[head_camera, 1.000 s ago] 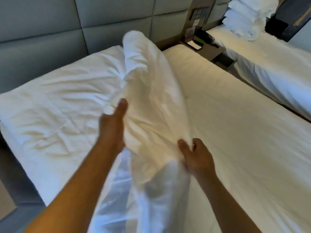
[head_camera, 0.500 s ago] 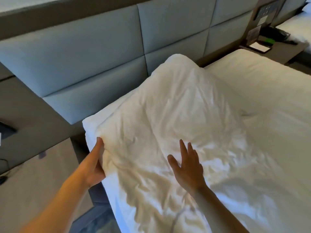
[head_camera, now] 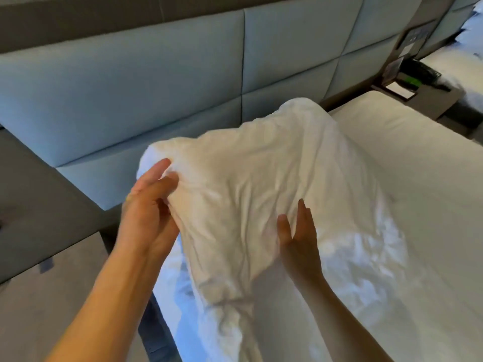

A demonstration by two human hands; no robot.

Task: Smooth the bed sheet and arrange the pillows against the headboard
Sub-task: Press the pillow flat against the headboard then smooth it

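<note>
Head view: a white pillow [head_camera: 261, 184] occupies the centre of the frame. Its cotton-like cover is heavily creased, and its body is soft and lumpy, with a rounded corner raised toward the upper centre. The pillow lies on the bed sheet [head_camera: 407, 178], a white, smoother fabric that covers the mattress across the right half of the frame and is wrinkled near the pillow's lower right edge. The pillow's far edge is near the headboard [head_camera: 130, 82]; whether the two touch cannot be told.

The headboard is built of large padded rectangular panels in pale grey-blue, with recessed seams between them. A brown nightstand [head_camera: 423, 92] sits at the upper right, carrying a dark phone [head_camera: 423, 74] and a small white card. A second bed [head_camera: 467, 61] with white linen shows at the far upper right. Grey carpet fills the lower left.

The left hand [head_camera: 146, 210] reaches in from the lower left, and its grip pinches the pillow's left corner between thumb and curled fingers. The right hand [head_camera: 300, 239] lies flat on the pillow's near face, fingers straight and close together, thumb spread aside.
</note>
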